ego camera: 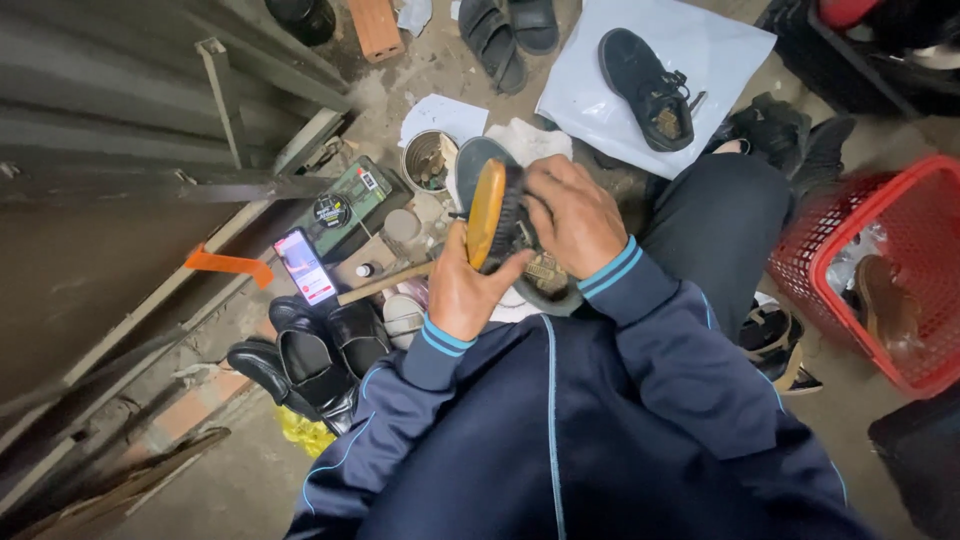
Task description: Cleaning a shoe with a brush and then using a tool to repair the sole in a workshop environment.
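Brushing is under way: beside the red basket (900, 270), the right hand (575, 215) closes around a dark shoe (540, 285) on the lap; the left hand (462, 290) grips a wooden brush (487, 212) against it. Black shoes (310, 360) wait left; another shoe (648, 88) on white paper (700, 40).

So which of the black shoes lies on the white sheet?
The single black lace-up shoe at the top, alone on the white sheet. The glossy black shoes sit on bare ground at lower left.
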